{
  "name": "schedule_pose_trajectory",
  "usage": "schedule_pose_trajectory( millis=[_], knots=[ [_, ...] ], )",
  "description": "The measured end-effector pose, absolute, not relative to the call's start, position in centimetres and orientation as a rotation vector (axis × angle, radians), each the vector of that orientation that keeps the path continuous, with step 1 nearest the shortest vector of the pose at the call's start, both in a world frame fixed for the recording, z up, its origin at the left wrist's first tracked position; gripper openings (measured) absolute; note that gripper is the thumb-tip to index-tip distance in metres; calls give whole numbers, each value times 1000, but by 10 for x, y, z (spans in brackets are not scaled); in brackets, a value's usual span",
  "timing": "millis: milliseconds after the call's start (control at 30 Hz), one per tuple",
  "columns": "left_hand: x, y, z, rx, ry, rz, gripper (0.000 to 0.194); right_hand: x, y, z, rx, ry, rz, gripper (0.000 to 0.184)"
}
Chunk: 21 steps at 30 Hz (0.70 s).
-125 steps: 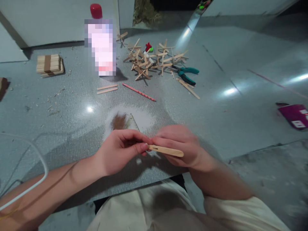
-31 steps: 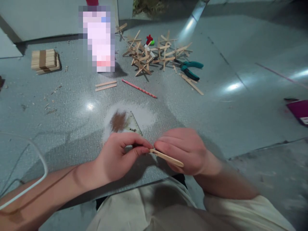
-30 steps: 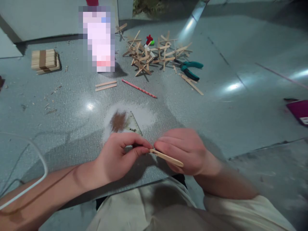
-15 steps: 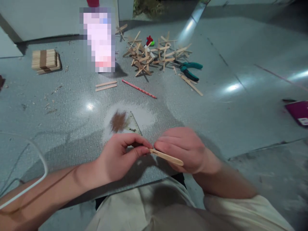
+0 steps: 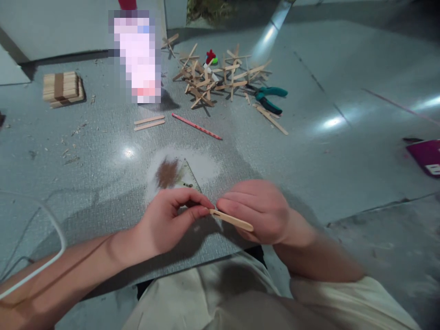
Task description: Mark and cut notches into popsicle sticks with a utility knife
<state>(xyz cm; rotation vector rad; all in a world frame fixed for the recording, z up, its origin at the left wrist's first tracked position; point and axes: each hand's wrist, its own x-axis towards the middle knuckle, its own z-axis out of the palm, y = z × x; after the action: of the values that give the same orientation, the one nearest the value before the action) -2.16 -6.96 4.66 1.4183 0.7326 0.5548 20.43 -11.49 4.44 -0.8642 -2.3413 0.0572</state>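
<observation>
Between the thumb and fingertips of my left hand (image 5: 173, 217) is the end of a wooden craft stick (image 5: 235, 220). The stick slants down to the right, and a small dark slot shows near its pinched end. My right hand (image 5: 259, 211) is closed just behind the stick, fingers curled, its fingertips close to those of my left hand. What it grips, if anything, is hidden. A clear set square (image 5: 190, 176) lies just beyond my hands, beside a brown patch (image 5: 167, 173) within a spread of whitish powder (image 5: 204, 160).
A red patterned pencil (image 5: 197, 126) and two loose craft sticks (image 5: 149, 123) lie ahead. Behind them are a heap of crossed sticks (image 5: 206, 85) and green-handled pliers (image 5: 268, 98). A banded stick bundle (image 5: 63, 88) sits at left, a white cable (image 5: 55, 220) nearer. A purple item (image 5: 424, 156) is at right.
The stick's free end has shifted slightly left and up, with both hands still at it. The whole view has slid a little. Things on the table lie as before.
</observation>
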Motion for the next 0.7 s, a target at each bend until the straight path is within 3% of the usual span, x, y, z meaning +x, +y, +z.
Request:
schedule_pose_trajectory(
  millis=[700],
  knots=[
    [-22, -62, 49, 1571, 673, 560, 11, 208, -112, 49, -819, -2450, 118, 35]
  ],
)
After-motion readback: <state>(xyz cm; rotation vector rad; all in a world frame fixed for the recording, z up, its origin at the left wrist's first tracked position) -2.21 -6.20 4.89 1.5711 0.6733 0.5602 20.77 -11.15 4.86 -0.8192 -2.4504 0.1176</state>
